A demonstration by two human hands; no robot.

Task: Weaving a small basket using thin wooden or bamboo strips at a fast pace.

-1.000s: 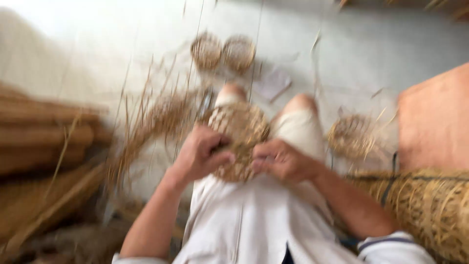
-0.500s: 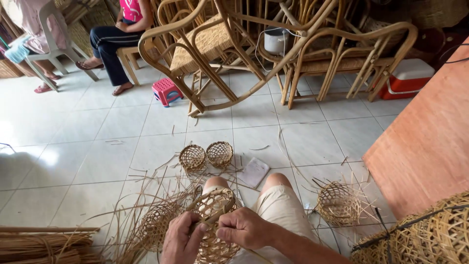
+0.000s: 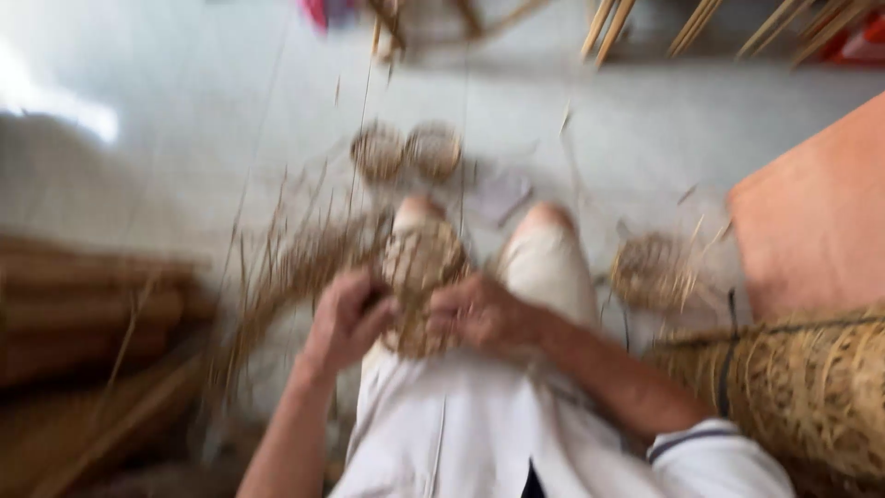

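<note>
Clearly light and springy, the half-woven basket (image 3: 419, 286) sits clasped between my left hand (image 3: 346, 318) and right hand (image 3: 479, 314), fingers closed round its nine and three o'clock sides.

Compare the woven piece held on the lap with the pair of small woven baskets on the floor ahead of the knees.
The held woven piece sits between the left hand and right hand; the two small baskets rest untouched on the tiled floor. The held piece looks larger and longer; the floor baskets are small and round. Both are tan woven fibre, though blur hides detail.
</note>
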